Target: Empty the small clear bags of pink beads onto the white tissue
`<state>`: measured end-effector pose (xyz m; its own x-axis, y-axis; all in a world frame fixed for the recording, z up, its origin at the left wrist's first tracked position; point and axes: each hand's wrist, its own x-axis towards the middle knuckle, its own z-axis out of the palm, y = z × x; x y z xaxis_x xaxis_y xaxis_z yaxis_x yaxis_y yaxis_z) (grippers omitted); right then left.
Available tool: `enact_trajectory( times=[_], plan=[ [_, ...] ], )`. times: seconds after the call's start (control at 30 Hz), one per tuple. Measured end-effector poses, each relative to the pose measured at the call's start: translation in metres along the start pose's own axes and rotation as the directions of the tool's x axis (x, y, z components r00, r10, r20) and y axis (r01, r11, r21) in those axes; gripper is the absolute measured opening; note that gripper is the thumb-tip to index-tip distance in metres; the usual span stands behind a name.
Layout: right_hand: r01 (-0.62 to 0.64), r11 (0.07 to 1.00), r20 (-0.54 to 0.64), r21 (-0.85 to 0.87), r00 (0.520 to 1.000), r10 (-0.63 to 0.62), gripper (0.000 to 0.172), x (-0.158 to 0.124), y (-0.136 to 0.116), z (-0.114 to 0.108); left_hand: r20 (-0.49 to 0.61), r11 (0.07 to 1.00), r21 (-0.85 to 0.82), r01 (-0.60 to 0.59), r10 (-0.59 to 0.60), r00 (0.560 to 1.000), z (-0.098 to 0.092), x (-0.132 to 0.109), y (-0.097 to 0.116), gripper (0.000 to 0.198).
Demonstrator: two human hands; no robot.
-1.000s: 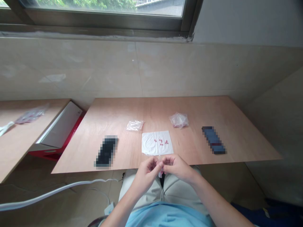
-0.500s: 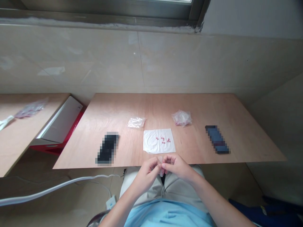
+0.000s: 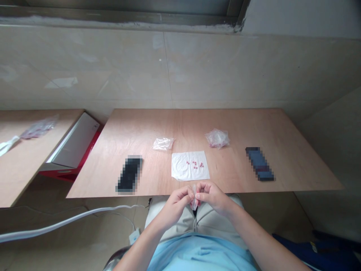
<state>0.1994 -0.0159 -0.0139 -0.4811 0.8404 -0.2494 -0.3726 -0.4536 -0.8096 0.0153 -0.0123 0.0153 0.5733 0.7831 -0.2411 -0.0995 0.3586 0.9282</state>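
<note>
the work seems partway: one small clear bag (image 3: 194,204) shows red inside, while red pieces (image 3: 195,168), too tiny to count surely, lie unbagged on one white sheet (image 3: 180,171). the left hand (image 3: 179,199) and right hand (image 3: 211,196) both have fingers clamped on that bag, above the lap by the table's (image 3: 242,131) near edge. two plastic packets (image 3: 217,138) and two dark phone-like slabs (image 3: 129,174) lie around the sheet.

I look out from the wearer's head, above the blue shirt (image 3: 203,252) at the bottom of the frame, facing forward and down. The left hand (image 3: 179,199) and right hand (image 3: 212,195) sit near me at lower centre; the table (image 3: 248,128) spans the middle, with the wall (image 3: 113,67) farther off above it
</note>
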Motion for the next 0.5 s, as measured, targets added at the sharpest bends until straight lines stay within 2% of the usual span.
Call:
enact_trajectory(
  times=[0.37, 0.5],
  plan=[
    [0.047, 0.998, 0.029, -0.034, 0.998, -0.046, 0.032, -0.0013, -0.0044, 0.0007, -0.005, 0.998, -0.019, -0.053, 0.053, 0.999, 0.0035, -0.0022, -0.0034, 0.031],
    [0.067, 0.998, 0.033, 0.004, 0.997, -0.067, 0.031, -0.0003, -0.0014, -0.0013, -0.014, 0.997, -0.050, -0.066, 0.065, 0.998, 0.0034, -0.0014, -0.0031, 0.031]
  ],
)
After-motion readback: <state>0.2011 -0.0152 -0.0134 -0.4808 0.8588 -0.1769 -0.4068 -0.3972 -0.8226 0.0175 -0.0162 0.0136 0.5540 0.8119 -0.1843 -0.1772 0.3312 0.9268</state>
